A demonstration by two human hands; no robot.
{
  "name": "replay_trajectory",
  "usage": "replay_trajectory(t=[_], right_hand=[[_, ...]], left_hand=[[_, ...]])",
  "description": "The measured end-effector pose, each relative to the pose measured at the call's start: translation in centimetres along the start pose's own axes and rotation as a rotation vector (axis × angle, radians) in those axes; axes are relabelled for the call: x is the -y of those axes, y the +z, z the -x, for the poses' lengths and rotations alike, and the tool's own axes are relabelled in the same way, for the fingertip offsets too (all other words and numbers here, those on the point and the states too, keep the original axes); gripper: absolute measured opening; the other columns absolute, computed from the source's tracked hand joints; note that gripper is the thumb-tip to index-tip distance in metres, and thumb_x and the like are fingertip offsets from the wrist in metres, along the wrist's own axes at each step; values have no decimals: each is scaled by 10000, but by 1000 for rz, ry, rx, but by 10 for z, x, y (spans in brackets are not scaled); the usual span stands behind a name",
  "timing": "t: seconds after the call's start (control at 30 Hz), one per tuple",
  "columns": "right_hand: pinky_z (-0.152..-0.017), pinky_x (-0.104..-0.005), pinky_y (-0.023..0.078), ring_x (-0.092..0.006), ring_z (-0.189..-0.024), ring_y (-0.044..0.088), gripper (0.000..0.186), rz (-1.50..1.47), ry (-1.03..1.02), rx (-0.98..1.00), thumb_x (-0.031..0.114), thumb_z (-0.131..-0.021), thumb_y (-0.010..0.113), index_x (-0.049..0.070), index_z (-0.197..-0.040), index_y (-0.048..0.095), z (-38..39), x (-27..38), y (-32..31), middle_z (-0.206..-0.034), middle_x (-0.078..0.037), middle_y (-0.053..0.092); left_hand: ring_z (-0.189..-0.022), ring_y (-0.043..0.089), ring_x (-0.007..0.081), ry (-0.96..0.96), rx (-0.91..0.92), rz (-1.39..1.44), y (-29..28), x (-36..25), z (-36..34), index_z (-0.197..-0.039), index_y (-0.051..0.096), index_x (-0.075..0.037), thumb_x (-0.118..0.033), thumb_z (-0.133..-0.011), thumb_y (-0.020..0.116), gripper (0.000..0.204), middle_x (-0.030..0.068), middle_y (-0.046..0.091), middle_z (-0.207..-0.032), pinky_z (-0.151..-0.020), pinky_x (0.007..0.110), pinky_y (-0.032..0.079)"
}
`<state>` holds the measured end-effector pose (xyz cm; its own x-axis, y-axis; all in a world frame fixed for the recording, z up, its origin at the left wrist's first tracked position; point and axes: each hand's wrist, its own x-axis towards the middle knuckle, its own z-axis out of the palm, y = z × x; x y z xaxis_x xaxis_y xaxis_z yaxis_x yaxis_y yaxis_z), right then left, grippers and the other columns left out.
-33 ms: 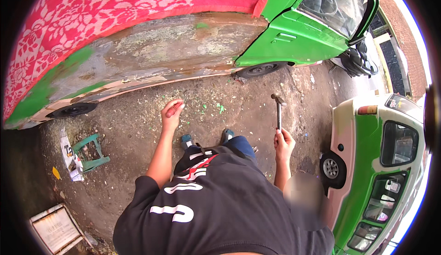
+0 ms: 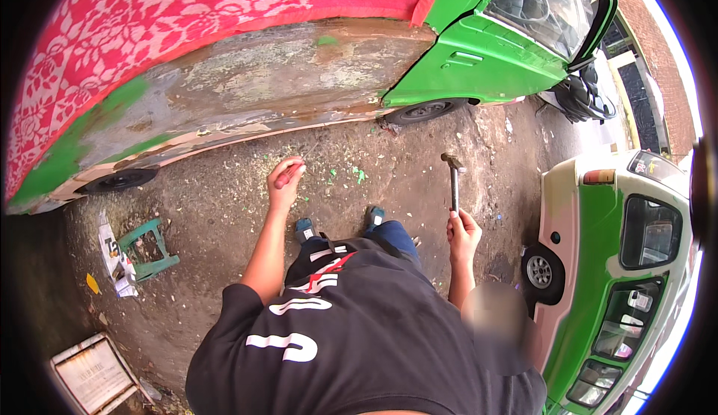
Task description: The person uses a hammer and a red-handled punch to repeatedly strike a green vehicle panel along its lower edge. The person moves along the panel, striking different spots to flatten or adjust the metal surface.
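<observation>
My left hand is closed around the red handle of what looks like a screwdriver; its thin shaft shows only faintly, pointing away toward the vehicle. In front of it stands a green vehicle whose side panel is bare and patchy, with stripped paint and rough filler. My right hand grips the lower end of a hammer, held upright with its metal head at the far end. Neither tool touches the panel.
A red floral cloth drapes over the vehicle's upper side. Paint flakes litter the ground. On the left lie a green stool frame and a framed board. A green and white van stands close on my right.
My left hand has shifted slightly right and turned, showing more of the red handle. The right hand and hammer stay nearly in place.
</observation>
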<state>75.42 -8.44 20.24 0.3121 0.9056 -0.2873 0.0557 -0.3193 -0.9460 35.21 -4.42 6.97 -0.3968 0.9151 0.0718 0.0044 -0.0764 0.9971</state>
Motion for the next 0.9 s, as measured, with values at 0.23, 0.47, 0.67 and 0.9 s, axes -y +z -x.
replay_trajectory(t=[0.23, 0.47, 0.67, 0.9], right_hand=[[-528, -205, 373, -37, -600, 491, 263, 310, 35, 131, 174, -888, 689, -24, -1060, 683, -78, 4, -32, -687, 26, 579], [-573, -236, 413, -47, -637, 499, 263, 660, -61, 345, 174, -876, 688, -23, -1051, 693, -215, 16, -53, -670, 24, 575], [-529, -231, 397, -42, -578, 484, 256, 833, -112, 519, 181, -873, 688, -7, -1046, 699, -279, 49, -32, -622, 26, 549], [-534, -247, 408, -56, -576, 496, 248, 919, -124, 653, 218, -885, 671, 2, -1003, 700, -297, 61, 6, -619, 10, 559]], left_hand=[[-999, 638, 159, -41, -135, 366, 134, 75, -75, -963, 604, -17, 60, -840, 670, 159, 142, 672, -1104, -886, 275, 510], [-1010, 643, 177, -49, -430, 441, 238, 193, -124, -991, 603, -5, 82, -837, 657, 186, 161, 673, -1111, -909, 280, 504], [-1064, 626, 203, -29, -478, 605, 263, 236, -139, -954, 581, -24, 119, -832, 633, 195, 170, 656, -1131, -939, 289, 482], [-1120, 603, 232, -11, -479, 641, 261, 245, -151, -933, 556, -33, 123, -843, 609, 188, 187, 652, -1121, -944, 307, 468]])
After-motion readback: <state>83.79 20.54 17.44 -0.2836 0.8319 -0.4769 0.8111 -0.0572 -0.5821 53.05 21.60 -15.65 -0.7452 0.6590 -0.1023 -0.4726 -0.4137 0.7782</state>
